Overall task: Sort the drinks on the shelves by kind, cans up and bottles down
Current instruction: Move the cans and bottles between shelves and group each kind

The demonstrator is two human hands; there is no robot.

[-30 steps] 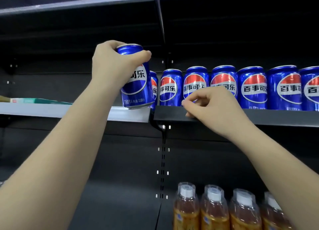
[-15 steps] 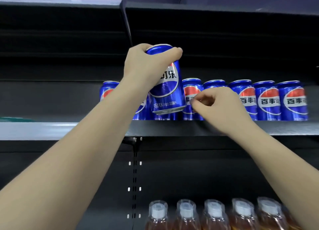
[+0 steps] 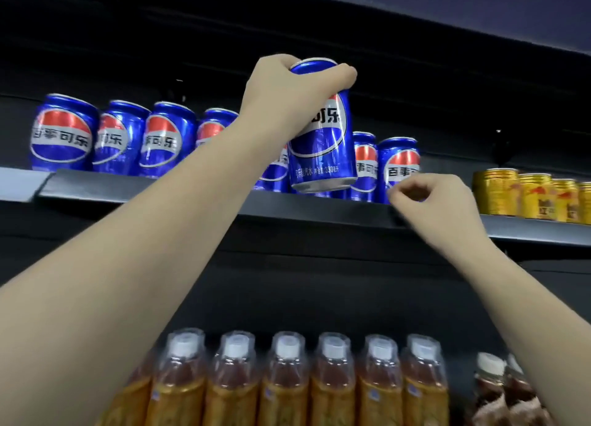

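My left hand (image 3: 287, 92) grips a blue Pepsi can (image 3: 323, 150) by its top, holding it upright just above the front edge of the upper shelf (image 3: 198, 188). A row of several matching blue cans (image 3: 64, 134) stands on that shelf, on both sides of the held can. My right hand (image 3: 435, 208) hovers at the shelf edge below the rightmost blue can (image 3: 399, 160), fingers curled with nothing in them. Amber drink bottles (image 3: 284, 387) with white caps line the lower level.
Several gold cans (image 3: 531, 195) stand at the right end of the upper shelf. Dark-liquid bottles (image 3: 499, 397) sit at the lower right. Another dark shelf (image 3: 383, 22) hangs overhead. A grey shelf section (image 3: 19, 182) adjoins at the left.
The view has shifted right and the left hand has carried the can rightward along the row. The right hand has slid right along the shelf edge. Gold cans have come into view.
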